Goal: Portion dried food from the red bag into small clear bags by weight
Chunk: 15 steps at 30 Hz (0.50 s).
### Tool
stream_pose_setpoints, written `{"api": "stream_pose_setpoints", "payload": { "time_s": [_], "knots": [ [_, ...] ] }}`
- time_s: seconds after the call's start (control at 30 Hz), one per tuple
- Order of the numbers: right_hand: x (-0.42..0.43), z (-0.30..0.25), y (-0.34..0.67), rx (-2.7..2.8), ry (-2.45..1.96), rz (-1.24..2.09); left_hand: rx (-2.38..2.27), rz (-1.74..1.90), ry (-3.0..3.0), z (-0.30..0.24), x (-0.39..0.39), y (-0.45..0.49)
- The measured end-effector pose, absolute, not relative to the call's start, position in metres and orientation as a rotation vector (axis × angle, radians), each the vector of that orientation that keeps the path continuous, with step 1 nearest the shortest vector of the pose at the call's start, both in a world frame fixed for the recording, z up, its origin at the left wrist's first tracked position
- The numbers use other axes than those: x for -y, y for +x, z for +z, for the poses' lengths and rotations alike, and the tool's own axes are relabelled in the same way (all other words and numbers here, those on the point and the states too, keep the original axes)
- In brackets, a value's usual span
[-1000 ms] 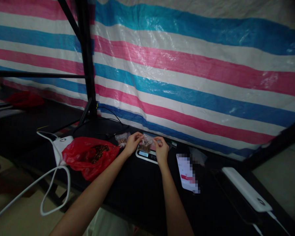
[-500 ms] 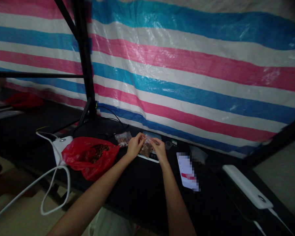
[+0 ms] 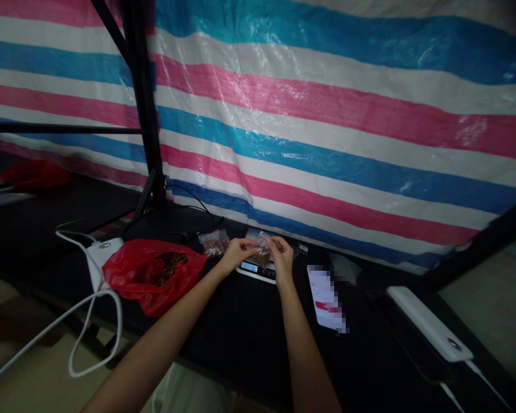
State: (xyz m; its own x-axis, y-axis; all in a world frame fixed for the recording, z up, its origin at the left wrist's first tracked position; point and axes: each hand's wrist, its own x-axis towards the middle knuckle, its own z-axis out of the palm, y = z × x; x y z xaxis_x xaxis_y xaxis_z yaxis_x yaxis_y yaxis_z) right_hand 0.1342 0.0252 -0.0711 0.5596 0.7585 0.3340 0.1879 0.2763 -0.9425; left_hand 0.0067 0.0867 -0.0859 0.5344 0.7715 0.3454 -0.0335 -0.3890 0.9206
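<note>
Both hands pinch one small clear bag [image 3: 261,251] of brown bits just above the scale [image 3: 258,271]: left hand [image 3: 237,253] and right hand [image 3: 281,256] grip clamped on its top corners. Risk: slippery film, a loosened pinch likely tips contents onto the dark table [image 3: 241,332].

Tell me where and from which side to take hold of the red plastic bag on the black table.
Grip the red plastic bag at the crumpled rim around its open mouth, coming from above. It lies slumped on the black table, mouth up, with brown pieces loose inside, so a low or side pull would probably tip them out. The left hand is nearest, though both hands now pinch the small clear bag.
</note>
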Motion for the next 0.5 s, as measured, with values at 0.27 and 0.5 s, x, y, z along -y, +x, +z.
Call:
{"api": "stream_pose_setpoints", "payload": {
  "time_s": [0.27, 0.5],
  "knots": [
    [-0.020, -0.063, 0.137, 1.176, -1.372, 0.177, -0.719, 1.005, 1.967, -0.083, -0.079, 0.003],
    [-0.019, -0.058, 0.139, 1.181, -1.326, 0.124, -0.673, 1.014, 1.989, -0.078, -0.071, 0.005]
  ]
}}
